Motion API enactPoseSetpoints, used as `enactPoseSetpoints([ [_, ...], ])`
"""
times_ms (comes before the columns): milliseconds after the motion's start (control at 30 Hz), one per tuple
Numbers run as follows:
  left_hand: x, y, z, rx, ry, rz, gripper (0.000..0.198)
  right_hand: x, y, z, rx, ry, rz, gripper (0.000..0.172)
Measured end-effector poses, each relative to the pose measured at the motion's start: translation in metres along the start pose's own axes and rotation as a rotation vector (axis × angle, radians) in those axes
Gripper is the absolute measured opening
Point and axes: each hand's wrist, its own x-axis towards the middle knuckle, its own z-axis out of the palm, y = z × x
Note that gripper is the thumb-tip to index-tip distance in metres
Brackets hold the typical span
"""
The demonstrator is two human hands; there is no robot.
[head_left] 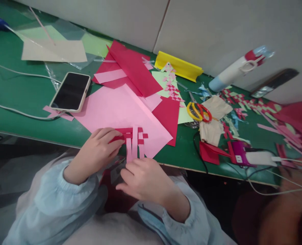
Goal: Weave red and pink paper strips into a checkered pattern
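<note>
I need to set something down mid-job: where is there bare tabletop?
The green table is bare left of the phone, between the two white cables. A smaller patch lies between the dark red sheet and the black cable. Crowded: around the woven strips at the left hand, and from the scissors rightward, among paper strips and a purple device.

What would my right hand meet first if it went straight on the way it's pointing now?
Most likely the pink strips: the right hand points at their lower ends and seems to be right at them, though contact and depth are unclear. Beyond them, roughly in line, is the left hand.
</note>
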Motion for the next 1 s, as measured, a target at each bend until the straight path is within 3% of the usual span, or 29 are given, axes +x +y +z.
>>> enactPoseSetpoints([
  [233,0.003,0.004,-0.002,0.004,0.001,0.019,0.017,0.014,0.042,0.003,-0.074,0.195,0.39,0.024],
  [333,0.004,0.004,-0.001,0.032,0.002,0.012,0.019,0.02,0.057,0.008,-0.058,0.17,0.486,0.037],
  [533,0.005,0.003,-0.001,0.049,0.032,-0.008,0.019,0.024,0.062,0.015,-0.016,0.072,0.47,0.046],
  [800,0.005,0.004,0.007,0.031,0.064,-0.08,0.033,0.024,0.063,0.015,-0.047,0.056,0.464,0.045],
  [1000,0.005,0.006,0.007,0.031,0.039,-0.085,0.03,0.023,0.063,0.016,-0.047,0.057,0.462,0.046],
])
